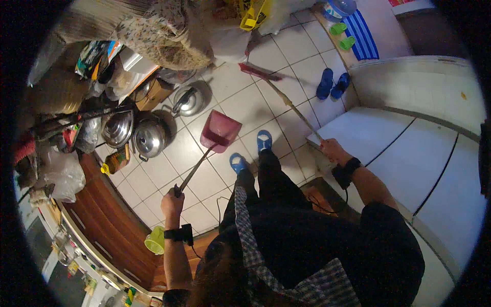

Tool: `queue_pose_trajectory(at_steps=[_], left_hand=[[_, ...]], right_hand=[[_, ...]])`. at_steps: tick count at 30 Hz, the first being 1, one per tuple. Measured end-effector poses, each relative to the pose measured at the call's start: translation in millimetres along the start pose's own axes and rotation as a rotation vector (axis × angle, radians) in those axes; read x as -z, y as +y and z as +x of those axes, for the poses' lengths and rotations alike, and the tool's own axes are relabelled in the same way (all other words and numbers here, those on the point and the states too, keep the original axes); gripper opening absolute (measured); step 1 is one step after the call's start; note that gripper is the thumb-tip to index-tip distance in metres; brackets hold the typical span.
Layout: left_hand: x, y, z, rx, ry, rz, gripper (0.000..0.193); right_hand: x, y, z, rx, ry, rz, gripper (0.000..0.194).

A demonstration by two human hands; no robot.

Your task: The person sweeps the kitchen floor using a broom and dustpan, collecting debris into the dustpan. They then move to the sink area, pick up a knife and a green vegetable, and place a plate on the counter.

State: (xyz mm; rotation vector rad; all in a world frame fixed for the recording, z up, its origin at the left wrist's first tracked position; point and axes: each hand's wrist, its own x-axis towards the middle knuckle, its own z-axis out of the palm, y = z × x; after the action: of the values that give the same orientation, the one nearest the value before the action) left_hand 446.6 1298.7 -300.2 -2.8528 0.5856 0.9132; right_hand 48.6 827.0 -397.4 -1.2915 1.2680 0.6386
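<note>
My left hand grips the handle of a pink dustpan, whose pan lies over the tiled floor left of my blue slippers. In my right hand is the upper end of a broom's stick. The broom reaches away from me, its red head over the tiles beyond the dustpan. Broom head and dustpan are apart. Whether either one touches the floor I cannot tell.
Metal pots, an oil bottle and a cardboard box stand at left. A green bucket is by the brown cabinets. Blue slippers lie at the upper right, beyond a white appliance.
</note>
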Motion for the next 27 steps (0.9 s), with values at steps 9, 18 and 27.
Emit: queue_pose_trajectory(at_steps=[9,18,27], left_hand=[[-14.8,5.7,2.3,0.060,0.008,0.053,0.023],[-9.3,8.3,1.2,0.103,-0.005,0.056,0.025],[-17.0,5.2,1.0,0.125,0.045,0.058,0.024]], right_hand=[[-19.6,-83.8,163.8,0.173,0.079,-0.530,0.037],[47.0,-101.8,37.6,0.039,0.014,-0.473,0.032],[-46.4,-170.4,135.9,0.338,0.181,-1.109,0.041]])
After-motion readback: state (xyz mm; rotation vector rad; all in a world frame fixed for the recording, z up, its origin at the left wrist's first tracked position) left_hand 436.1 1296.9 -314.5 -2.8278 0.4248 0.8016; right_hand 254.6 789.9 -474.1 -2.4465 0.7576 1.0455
